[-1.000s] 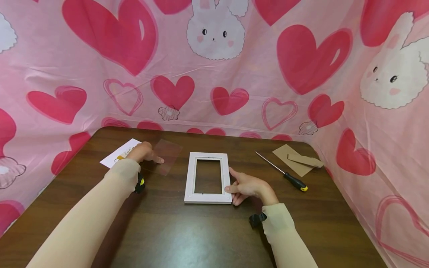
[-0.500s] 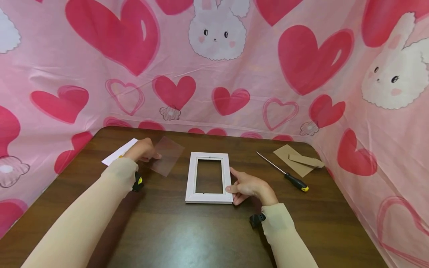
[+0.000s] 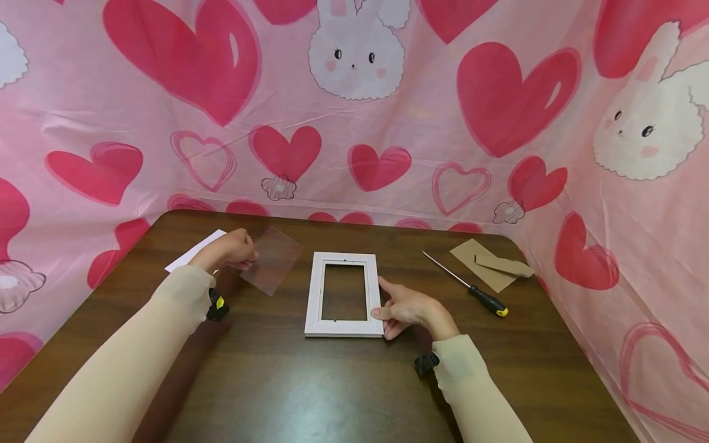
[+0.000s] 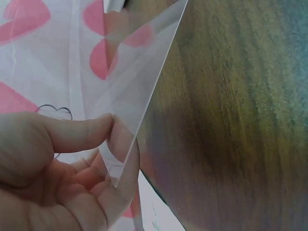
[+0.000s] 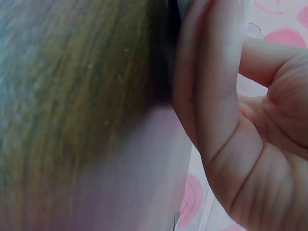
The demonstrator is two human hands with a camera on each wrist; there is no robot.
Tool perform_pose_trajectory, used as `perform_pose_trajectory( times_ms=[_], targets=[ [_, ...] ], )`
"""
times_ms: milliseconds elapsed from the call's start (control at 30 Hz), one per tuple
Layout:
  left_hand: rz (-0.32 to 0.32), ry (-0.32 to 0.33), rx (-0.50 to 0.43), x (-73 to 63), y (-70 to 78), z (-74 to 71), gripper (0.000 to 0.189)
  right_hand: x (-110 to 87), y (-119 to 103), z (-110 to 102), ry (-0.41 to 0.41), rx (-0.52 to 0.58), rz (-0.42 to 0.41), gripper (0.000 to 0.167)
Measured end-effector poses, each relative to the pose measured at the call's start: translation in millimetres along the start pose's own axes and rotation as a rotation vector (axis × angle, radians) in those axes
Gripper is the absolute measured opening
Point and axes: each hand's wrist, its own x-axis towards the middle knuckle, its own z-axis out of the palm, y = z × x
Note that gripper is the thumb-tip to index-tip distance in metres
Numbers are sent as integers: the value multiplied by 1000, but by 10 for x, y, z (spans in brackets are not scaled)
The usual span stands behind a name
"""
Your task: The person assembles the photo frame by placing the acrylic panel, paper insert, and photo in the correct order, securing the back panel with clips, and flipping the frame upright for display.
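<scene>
In the left wrist view my left hand pinches a clear plastic sheet near one corner, thumb on one face and fingers behind the other. The head view has this left hand at the back left, the clear sheet reaching out to its right. My right hand holds the right side of a white picture frame, thumb on top near the lower right corner and fingers at the outer edge. The frame's middle opening shows the table through it.
A white card lies partly hidden behind the left hand on the brown wooden table. On the right are a screwdriver with a black and yellow handle and a brown backing board with a folded strip. Pink printed cloth surrounds the table.
My left hand, first with its thumb over the clear sheet, has drawn slightly left and now pinches the sheet, covering more of the card. The right hand and frame stay in place.
</scene>
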Motion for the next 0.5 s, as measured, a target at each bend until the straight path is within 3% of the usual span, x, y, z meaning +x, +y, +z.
perform_pose_trajectory(
  times_ms=[133,267,500],
  targets=[
    [3,-20,-88,-42,3,24,11,-9,8,-1,1,0,4,98],
    [21,-9,-125,-80,10,32,34,-13,5,-3,-2,7,-6,98],
    [81,29,-151,-128,33,40,42,-7,12,2,5,27,-2,99]
  ],
)
